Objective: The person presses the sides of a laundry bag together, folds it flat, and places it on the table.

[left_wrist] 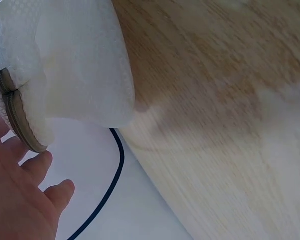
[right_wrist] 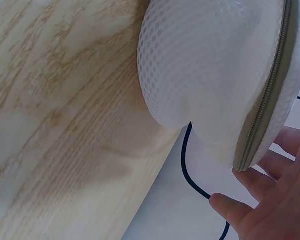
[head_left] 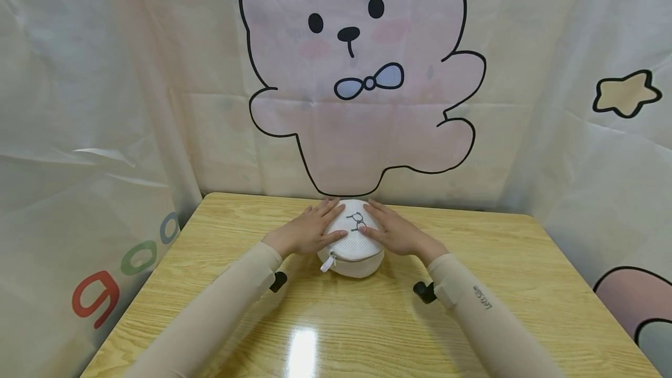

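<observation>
A white mesh laundry bag (head_left: 353, 247), rounded and zipped, sits near the far edge of the table. Dark line drawing marks its top, and a pale pull tab (head_left: 326, 263) hangs at its front left. My left hand (head_left: 304, 233) rests on the bag's left side, fingers extended over the top. From the other side my right hand (head_left: 397, 232) rests on it in the same way, with its thumb over the drawing. In the right wrist view, the brownish zipper (right_wrist: 265, 100) runs along the bag, with fingertips right at its end.
The bag stands on a wood-grain table (head_left: 346, 319). Behind the table hangs a curtain (head_left: 514, 150) printed with a pink bear, with more printed cloth at both sides. Black wrist mounts (head_left: 424, 292) show under the sleeves.
</observation>
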`<state>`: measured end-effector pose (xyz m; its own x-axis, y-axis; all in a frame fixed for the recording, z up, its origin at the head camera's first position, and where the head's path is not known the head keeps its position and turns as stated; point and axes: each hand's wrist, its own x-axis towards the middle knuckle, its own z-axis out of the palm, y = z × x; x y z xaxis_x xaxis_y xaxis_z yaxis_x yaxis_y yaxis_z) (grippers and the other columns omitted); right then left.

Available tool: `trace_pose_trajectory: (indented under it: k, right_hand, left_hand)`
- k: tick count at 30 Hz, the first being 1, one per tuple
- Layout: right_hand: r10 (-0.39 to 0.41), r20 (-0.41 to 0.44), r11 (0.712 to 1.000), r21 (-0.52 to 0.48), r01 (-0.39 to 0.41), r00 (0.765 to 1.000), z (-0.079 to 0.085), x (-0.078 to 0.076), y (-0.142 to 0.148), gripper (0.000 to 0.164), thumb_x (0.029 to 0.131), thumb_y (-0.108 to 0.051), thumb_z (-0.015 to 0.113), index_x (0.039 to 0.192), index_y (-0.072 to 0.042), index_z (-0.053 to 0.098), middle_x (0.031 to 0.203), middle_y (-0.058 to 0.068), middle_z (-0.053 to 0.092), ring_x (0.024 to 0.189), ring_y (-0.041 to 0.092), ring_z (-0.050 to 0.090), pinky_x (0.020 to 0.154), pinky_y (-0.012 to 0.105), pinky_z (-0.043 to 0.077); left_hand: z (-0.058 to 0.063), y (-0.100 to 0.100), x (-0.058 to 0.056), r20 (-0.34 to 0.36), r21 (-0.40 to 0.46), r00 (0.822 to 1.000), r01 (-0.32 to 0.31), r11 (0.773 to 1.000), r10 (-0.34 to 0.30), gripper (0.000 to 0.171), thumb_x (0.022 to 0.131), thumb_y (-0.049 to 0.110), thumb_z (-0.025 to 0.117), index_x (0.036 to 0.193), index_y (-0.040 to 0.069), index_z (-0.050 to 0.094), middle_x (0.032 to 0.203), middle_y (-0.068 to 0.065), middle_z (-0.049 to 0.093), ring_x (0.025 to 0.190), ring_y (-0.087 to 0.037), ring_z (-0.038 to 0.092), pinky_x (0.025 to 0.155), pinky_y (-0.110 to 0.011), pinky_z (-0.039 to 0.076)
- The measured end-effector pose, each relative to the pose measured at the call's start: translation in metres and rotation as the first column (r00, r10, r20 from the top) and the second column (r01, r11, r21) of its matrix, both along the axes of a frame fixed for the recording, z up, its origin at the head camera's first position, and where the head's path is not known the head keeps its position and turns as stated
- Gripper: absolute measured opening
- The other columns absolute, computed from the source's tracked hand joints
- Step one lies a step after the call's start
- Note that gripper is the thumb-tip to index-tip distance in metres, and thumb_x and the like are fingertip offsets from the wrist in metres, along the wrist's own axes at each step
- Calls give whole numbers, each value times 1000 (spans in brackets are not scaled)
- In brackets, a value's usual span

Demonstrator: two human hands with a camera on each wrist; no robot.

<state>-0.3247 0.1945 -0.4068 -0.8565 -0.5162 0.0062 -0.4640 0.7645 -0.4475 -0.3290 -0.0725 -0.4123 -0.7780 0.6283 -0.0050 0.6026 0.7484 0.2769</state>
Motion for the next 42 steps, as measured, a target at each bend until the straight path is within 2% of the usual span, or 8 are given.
trace_pose_trajectory:
  k: [11, 26, 35, 42]
  right_hand:
    - [-7, 13, 1000, 7, 6, 1000, -12, -2, 0, 76, 108, -50, 50, 164, -5, 26, 173, 21, 16, 158, 46, 20, 125, 65, 22]
    - [-14, 51, 1000, 10, 14, 999, -16, 0, -1, 77, 107, -51, 51, 165, -7, 26, 173, 20, 18, 158, 46, 20, 125, 67, 23]
    - [-9, 73, 1000, 12, 8, 997, -23, -1, 3, 82, 105, -55, 52, 166, -9, 22, 174, 19, 14, 159, 45, 17, 125, 67, 21]
    - [-13, 106, 1000, 14, 11, 994, -26, 0, 5, 88, 103, -59, 55, 167, -11, 19, 175, 17, 10, 160, 43, 13, 125, 69, 16]
  left_hand:
    - [-6, 0, 1, 26, -8, 1000, 3, 1000, -2, 78, 108, 62, 34, 168, 17, 15, 176, -6, 4, 163, -32, 6, 129, -61, 16]
    - [-15, 0, 1, 38, -5, 999, -6, 1000, 7, 77, 108, 62, 34, 168, 17, 17, 176, -6, 9, 162, -33, 13, 128, -62, 18]
    - [-20, -1, 1, 52, -18, 999, -12, 1000, 13, 79, 107, 64, 34, 168, 18, 16, 176, -6, 8, 162, -32, 14, 128, -62, 20]
    - [-23, -2, 0, 43, -26, 999, -9, 1000, 10, 79, 106, 64, 35, 168, 17, 18, 176, -6, 11, 162, -31, 16, 126, -63, 22]
